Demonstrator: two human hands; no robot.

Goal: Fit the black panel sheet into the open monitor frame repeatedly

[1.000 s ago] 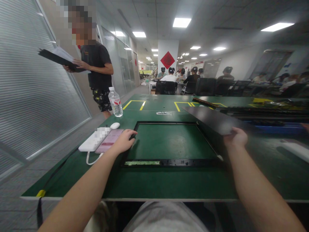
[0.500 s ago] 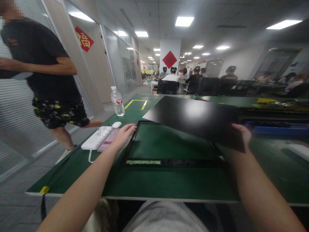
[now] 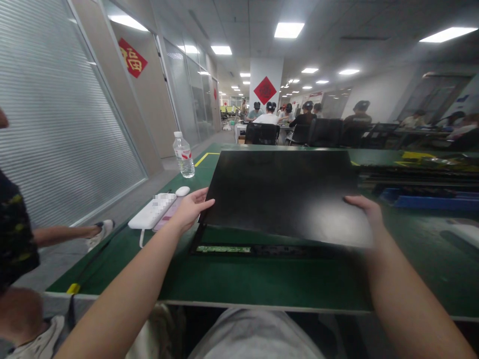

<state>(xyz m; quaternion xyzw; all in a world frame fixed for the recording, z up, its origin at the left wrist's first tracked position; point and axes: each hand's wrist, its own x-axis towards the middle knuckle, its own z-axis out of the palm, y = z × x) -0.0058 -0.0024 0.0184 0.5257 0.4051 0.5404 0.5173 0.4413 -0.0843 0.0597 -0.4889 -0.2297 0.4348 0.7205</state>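
Note:
A large flat black panel point(image 3: 284, 192) hangs tilted just above a black rectangular frame point(image 3: 224, 249) that lies on the green table point(image 3: 262, 284). My right hand point(image 3: 364, 209) grips the panel's right edge, thumb on top. Its left edge is met by my left hand point(image 3: 190, 209), fingers stretched out along and under the near left corner. The panel hides most of the frame; only the frame's near rail with a green strip shows.
A white power bank with a phone on it point(image 3: 153, 212), a white mouse point(image 3: 182, 191) and a water bottle point(image 3: 183, 155) stand left of the frame. A person passes close at the left edge point(image 3: 15, 234). Dark parts and a blue tray point(image 3: 422, 199) lie at the right. People sit at far tables.
My right hand has swung the black panel from the right over the frame and lowered it. My left hand left the frame's corner and met the panel's left edge. The bystander walked past leftward.

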